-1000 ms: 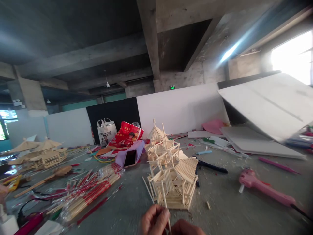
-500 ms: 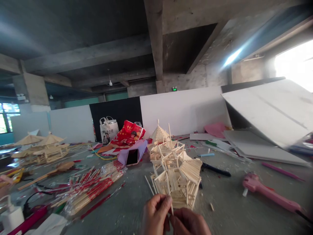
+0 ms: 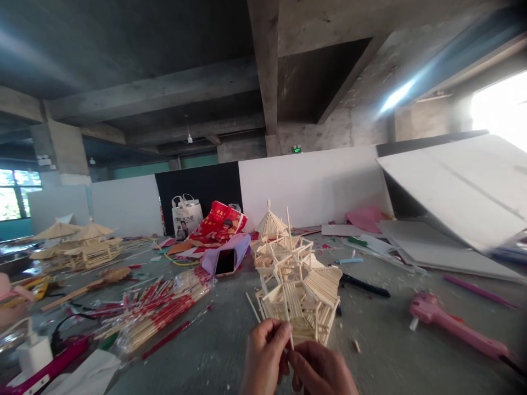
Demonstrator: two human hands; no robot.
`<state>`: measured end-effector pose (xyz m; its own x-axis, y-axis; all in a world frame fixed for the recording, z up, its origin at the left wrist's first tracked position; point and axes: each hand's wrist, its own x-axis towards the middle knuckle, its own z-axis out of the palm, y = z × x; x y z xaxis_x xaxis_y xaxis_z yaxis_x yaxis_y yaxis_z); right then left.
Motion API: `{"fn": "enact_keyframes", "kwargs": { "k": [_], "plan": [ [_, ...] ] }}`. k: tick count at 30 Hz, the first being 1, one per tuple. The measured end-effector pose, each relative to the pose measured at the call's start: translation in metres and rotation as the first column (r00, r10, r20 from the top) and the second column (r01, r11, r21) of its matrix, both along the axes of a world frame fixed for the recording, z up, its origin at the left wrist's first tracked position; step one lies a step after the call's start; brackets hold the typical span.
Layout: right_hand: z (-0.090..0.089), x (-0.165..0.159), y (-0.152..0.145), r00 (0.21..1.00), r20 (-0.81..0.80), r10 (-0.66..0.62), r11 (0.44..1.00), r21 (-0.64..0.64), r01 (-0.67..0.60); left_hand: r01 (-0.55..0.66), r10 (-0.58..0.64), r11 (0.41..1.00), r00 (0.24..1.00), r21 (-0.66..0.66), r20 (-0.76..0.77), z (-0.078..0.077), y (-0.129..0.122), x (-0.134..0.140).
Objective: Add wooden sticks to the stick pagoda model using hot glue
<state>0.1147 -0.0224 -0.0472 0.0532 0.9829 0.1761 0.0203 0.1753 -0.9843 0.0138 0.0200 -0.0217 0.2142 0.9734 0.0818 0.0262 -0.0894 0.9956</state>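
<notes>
At the bottom centre, my left hand (image 3: 267,354) pinches a thin wooden stick (image 3: 292,341) between thumb and forefinger. Its lower end is in the closed fingers of my right hand (image 3: 319,367), just beside the left. The stick points up and away, in front of a pavilion model (image 3: 297,293) built from pale sticks. This model has slatted floors, railings and a pointed roof at the back, with one tall stick standing up from it. I cannot tell whether the held stick touches the model.
A pink glue gun (image 3: 457,323) lies on the right, and dark-handled pliers (image 3: 366,285) beside the model. Bundled sticks in red wrapping (image 3: 164,315) lie left, near a phone (image 3: 225,262) in a purple holder. A power strip (image 3: 53,362) sits at lower left. White boards (image 3: 436,249) lean behind.
The view has shifted slightly, so the scene sits a little further right. Both hands still hold the stick in nearly the same place before the model.
</notes>
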Motion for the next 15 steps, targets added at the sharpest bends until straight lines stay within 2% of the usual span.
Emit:
{"fn": "enact_keyframes", "kwargs": {
  "k": [15],
  "plan": [
    [-0.0027,-0.004,-0.0005,0.999,-0.037,-0.034,0.999,0.004,0.034,0.001,-0.001,1.0,1.0,0.012,-0.001,0.0014,-0.0016,0.0014]
  ]
}}
